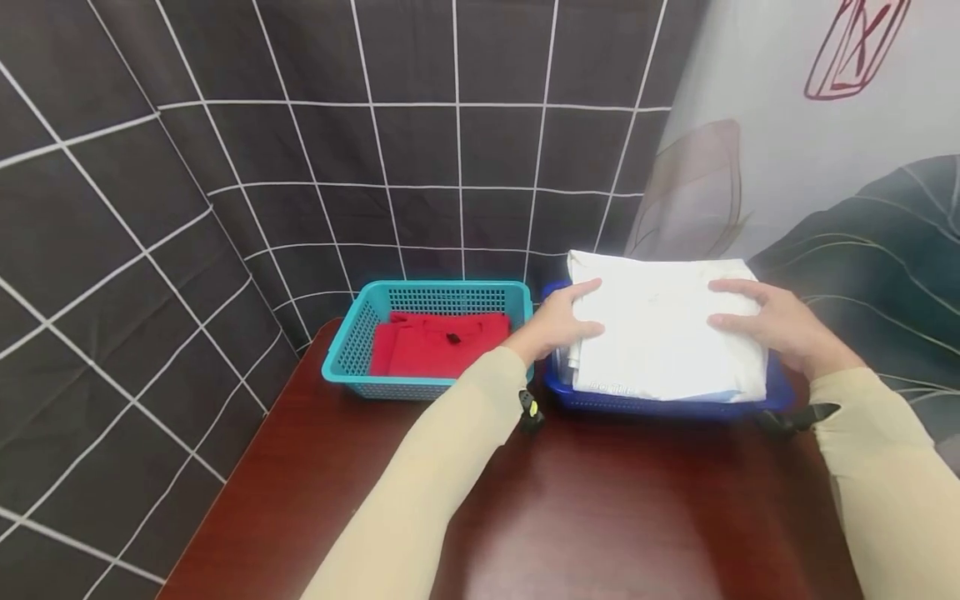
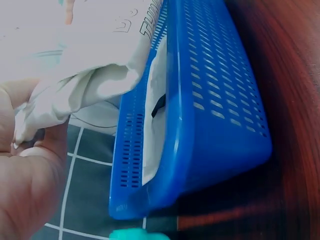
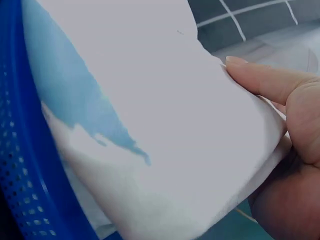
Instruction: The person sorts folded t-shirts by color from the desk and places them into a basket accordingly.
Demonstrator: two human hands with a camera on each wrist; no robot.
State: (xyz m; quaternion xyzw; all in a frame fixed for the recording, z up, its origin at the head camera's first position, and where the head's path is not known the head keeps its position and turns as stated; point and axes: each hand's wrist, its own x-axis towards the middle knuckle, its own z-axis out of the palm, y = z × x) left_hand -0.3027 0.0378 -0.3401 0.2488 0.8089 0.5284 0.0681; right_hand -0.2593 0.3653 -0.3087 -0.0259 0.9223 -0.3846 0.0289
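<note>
A folded white garment (image 1: 660,333) with some blue print (image 3: 75,80) and dark lettering hangs over the blue basket (image 1: 652,407). My left hand (image 1: 558,323) grips its left side, and in the left wrist view the folded layers bunch between thumb and fingers. The right hand (image 1: 780,325) holds the opposite side, thumb on top and the other fingers tucked beneath the fold. Inside the blue basket lies another white cloth (image 2: 156,130) with a small black tag (image 2: 158,106). The left wrist view shows the held garment raised above the basket's rim.
Left of the blue basket stands a teal basket (image 1: 431,387) with a folded red garment (image 1: 450,346) in it. Both baskets stand on a reddish-brown table (image 1: 600,500). Behind hangs a dark cloth with a white grid (image 1: 412,142); a pale printed curtain (image 1: 787,167) hangs at the right.
</note>
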